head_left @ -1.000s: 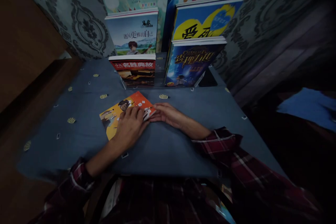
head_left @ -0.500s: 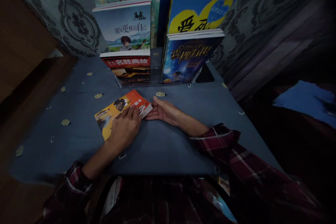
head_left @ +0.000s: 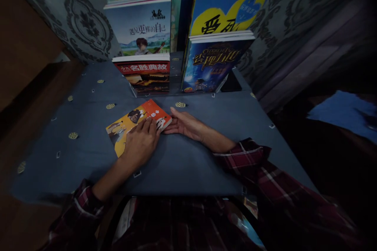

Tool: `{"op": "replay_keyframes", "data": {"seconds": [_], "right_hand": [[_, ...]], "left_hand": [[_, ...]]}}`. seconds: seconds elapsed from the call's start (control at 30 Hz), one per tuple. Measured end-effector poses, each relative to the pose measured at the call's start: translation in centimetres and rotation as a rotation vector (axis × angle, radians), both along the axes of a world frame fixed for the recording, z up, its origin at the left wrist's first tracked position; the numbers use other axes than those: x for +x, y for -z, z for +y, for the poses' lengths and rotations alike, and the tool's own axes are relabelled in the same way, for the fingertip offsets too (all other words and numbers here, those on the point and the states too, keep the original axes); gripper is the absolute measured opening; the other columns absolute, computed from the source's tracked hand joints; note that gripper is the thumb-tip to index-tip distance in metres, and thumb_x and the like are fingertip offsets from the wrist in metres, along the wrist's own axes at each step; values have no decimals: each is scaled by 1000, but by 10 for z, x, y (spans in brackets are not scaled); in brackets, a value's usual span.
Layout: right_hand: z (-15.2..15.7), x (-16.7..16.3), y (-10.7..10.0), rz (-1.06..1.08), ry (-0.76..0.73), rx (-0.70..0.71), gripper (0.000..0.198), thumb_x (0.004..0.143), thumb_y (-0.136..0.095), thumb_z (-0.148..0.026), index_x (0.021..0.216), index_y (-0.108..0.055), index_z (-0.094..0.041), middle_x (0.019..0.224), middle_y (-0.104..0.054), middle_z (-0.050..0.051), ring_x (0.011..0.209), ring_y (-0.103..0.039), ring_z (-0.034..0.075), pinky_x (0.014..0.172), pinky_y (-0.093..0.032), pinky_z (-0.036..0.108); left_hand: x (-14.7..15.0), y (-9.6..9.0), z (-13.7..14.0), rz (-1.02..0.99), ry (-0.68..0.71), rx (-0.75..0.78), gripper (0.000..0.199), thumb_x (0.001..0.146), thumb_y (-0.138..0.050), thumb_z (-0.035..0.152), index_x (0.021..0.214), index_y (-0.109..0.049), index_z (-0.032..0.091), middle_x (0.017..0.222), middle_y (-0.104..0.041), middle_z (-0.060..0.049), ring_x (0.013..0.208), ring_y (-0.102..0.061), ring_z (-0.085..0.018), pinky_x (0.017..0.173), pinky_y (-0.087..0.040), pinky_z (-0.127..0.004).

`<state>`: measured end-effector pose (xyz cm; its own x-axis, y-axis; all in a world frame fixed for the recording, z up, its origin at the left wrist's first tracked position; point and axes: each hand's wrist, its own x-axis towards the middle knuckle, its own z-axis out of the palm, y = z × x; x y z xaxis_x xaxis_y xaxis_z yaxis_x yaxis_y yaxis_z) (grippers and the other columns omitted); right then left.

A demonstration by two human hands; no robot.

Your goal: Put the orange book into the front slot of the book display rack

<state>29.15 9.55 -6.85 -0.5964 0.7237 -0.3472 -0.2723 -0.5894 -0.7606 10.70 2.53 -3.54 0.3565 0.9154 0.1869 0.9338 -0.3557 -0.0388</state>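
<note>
A small thick book [head_left: 147,108] with an orange and yellow cover lies at a slant on the table, cover up. Cartoon figures and white lettering show on it. My left hand [head_left: 141,138] rests over the lower part of the cover, fingers bent together on top, thumb side at the near edge. Part of the cover is hidden beneath it. My right hand [head_left: 187,124] is at the book's right end, palm turned inward, thumb raised apart from the fingers. Its fingertips meet the book's corner; whether they reach under it I cannot tell.
Beyond the book, a clear stand holds upright books: a red one [head_left: 144,74], a pale blue one [head_left: 147,25], a dark blue one [head_left: 212,64] and a yellow-and-blue one [head_left: 229,8]. A dark flat object [head_left: 231,82] lies beside it. A pineapple-print cloth [head_left: 88,117] covers the table.
The view has shifted very slightly. Both hands and the book stay nearly where they were, with the book's right end looking slightly lower and flatter.
</note>
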Motion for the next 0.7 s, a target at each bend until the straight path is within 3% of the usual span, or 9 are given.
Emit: {"op": "replay_keyframes", "data": {"seconds": [0.1,0.3,0.43,0.57,0.7], "right_hand": [[-5,-1,0,-1,22,53,17,85,-77,-31,90,-71,-15,85,-78,5,76,-75,14,83,-63,31],[-2,-5,3,-48,91,69,8,81,-76,-14,85,-69,-16,85,-78,5,73,-74,15,82,-64,34],[18,-10,2,-101,235,2,9,88,-67,-14,79,-65,-17,71,-75,4,66,-72,16,82,-63,39],[22,-12,-1,-45,320,-48,13,95,-60,-22,86,-69,-18,80,-77,5,78,-73,15,96,-58,36],[1,-11,-5,26,219,-29,5,92,-65,-22,96,-66,-20,90,-78,6,87,-75,18,96,-59,38]], "left_hand": [[-8,0,-2,-43,40,-6,40,102,-44,38,129,-61,14,132,-67,-17,122,-64,-30,98,-54,-43],[-48,-8,-14,-127,25,-67,51,97,-50,56,130,-60,19,136,-65,-14,127,-60,-32,104,-50,-50],[-72,-7,-31,-129,81,-127,68,90,-53,68,140,-54,21,144,-59,-14,136,-53,-32,110,-47,-51],[-80,2,-42,-42,158,-150,81,87,-59,66,149,-42,18,154,-47,-17,145,-41,-35,113,-44,-53],[-83,9,-42,-37,181,-128,71,92,-61,54,150,-40,19,155,-46,-15,147,-38,-33,115,-42,-52]]}}
